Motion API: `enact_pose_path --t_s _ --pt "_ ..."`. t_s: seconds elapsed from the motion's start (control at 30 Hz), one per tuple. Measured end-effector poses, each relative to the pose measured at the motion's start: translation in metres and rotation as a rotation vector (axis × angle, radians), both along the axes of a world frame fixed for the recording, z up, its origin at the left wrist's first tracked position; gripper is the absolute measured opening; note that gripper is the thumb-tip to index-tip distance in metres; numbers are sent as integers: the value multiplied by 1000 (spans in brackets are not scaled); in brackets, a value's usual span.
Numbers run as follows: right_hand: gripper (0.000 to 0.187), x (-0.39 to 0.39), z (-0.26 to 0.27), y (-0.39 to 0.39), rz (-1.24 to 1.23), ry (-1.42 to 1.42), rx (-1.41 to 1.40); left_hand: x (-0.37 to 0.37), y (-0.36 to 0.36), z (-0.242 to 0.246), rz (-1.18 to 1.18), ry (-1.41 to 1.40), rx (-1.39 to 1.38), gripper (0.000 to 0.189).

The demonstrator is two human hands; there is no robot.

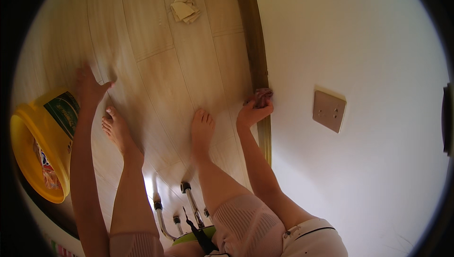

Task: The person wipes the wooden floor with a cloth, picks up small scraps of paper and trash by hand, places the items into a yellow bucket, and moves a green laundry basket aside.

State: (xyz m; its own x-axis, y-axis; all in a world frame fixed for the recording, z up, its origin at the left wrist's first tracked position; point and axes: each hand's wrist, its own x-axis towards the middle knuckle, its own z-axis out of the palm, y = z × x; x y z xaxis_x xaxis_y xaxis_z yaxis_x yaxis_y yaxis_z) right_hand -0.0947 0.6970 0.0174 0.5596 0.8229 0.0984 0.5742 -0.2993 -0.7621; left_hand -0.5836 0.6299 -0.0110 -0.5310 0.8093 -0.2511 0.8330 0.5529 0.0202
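Observation:
My right hand (256,111) grips a crumpled dark reddish cloth (264,97) against the brown baseboard (253,37) where the floor meets the white wall. Off to the left, my left hand (91,86) is held over the wood-look floor with thumb and fingers apart and nothing in it; its fingers are blurred. Beside my left forearm is a yellow plastic bucket (25,122) with a dark green label, tilted in view, with some printed plastic packaging (48,172) inside.
A folded beige cloth (185,10) lies on the plank floor (152,26) farther ahead. On the wall (372,44) to the right is a socket plate (329,111). My bare feet (203,126) are on the floor, with metal stool legs (193,200) below me.

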Motion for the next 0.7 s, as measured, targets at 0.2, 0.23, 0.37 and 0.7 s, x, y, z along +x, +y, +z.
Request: enact_pose_path --t_s 0.2,0.23,0.37,0.7 --pt "46 -94 -47 109 36 -183 202 -4 21 11 141 -177 -311 123" --pt "46 -111 -47 126 40 -178 206 -7 15 1 58 -82 -248 123" --pt "46 -141 -51 192 15 -203 255 12 52 19 112 -216 -371 124" --pt "32 -256 -64 364 384 -394 239 10 50 23 85 -77 -423 128"
